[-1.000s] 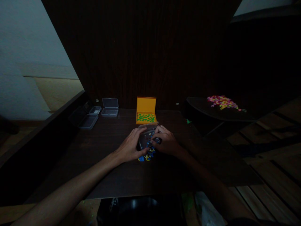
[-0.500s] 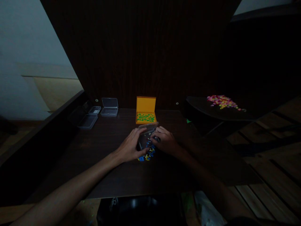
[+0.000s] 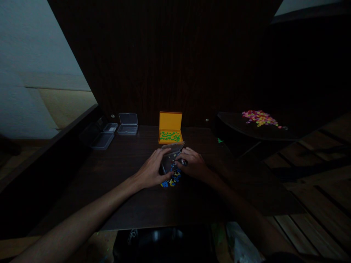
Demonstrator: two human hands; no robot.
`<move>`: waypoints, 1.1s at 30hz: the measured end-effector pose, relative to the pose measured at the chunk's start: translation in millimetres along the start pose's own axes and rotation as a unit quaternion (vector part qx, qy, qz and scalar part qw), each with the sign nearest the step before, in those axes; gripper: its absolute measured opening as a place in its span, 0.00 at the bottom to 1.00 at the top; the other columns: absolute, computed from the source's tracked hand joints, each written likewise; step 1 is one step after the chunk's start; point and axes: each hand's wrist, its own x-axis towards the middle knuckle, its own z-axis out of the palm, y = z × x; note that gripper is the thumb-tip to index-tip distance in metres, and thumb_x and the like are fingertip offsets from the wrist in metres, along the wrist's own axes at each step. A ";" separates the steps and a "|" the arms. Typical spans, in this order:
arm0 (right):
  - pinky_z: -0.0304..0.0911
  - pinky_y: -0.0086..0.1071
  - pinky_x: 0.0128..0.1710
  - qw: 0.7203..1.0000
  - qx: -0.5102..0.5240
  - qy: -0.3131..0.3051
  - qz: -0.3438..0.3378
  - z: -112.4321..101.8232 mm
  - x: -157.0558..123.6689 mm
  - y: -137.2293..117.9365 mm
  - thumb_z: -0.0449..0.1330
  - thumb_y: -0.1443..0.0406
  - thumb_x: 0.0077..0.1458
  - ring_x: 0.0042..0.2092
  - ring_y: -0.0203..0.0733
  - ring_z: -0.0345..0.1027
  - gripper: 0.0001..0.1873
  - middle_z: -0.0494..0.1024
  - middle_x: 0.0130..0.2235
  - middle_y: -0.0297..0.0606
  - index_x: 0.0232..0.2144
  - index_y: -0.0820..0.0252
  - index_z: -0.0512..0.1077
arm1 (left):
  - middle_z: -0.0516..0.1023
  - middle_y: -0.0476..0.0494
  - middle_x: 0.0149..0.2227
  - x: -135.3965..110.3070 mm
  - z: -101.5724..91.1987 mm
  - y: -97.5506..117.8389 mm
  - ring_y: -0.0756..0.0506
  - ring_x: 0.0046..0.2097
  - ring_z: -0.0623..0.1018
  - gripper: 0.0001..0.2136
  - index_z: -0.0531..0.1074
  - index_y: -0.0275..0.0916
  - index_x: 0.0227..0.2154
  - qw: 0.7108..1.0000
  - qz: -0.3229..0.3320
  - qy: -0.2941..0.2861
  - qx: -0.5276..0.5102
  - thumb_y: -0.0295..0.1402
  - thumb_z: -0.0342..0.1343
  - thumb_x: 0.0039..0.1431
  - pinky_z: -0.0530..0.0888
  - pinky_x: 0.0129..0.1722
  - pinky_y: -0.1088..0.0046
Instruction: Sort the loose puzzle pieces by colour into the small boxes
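Observation:
On a dark wooden table [image 3: 131,204], my left hand [image 3: 152,170] rests with its fingers curled round the left side of a small clear plastic case [image 3: 170,160]. From the other side, my right hand [image 3: 193,164] has its fingertips pinched over the case's contents; what they pinch is too small to make out. Small blue and yellow pieces [image 3: 171,180] lie on the table in front of the case, between my hands.
An open orange box [image 3: 170,128] with green pieces stands just behind my hands. Two clear cases [image 3: 128,124] [image 3: 103,137] sit at the back left. A pile of pink and yellow pieces [image 3: 259,117] lies on a dark side surface at right.

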 end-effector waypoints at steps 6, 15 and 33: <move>0.57 0.30 0.33 1.000 0.015 -0.026 -0.004 -1.7 1.3 0.1 0.61 0.67 0.54 0.36 0.40 0.63 0.02 0.73 0.30 0.35 0.29 0.57 0.74 | 0.64 0.33 0.59 -0.6 -0.1 -0.5 0.34 0.60 0.67 0.35 0.52 0.41 0.62 1.000 -0.005 -0.008 0.000 0.38 0.61 0.55 0.68 0.58 0.49; 0.57 0.29 0.34 0.995 -0.047 -0.069 0.049 3.9 -3.3 -3.0 0.57 0.62 0.59 0.33 0.38 0.70 0.09 0.80 0.34 0.37 0.36 0.57 0.76 | 0.64 0.33 0.59 -0.1 -0.9 1.0 0.35 0.60 0.67 0.34 0.53 0.40 0.62 1.000 -0.004 -0.018 -0.001 0.38 0.61 0.55 0.68 0.58 0.50; 0.59 0.30 0.34 0.992 -0.062 -0.062 0.090 -1.4 -3.3 -7.1 0.59 0.59 0.57 0.33 0.40 0.75 0.10 0.83 0.34 0.34 0.39 0.51 0.78 | 0.65 0.32 0.59 -0.6 -1.6 2.0 0.34 0.60 0.67 0.35 0.53 0.41 0.62 1.000 -0.008 -0.010 -0.013 0.40 0.62 0.55 0.68 0.58 0.51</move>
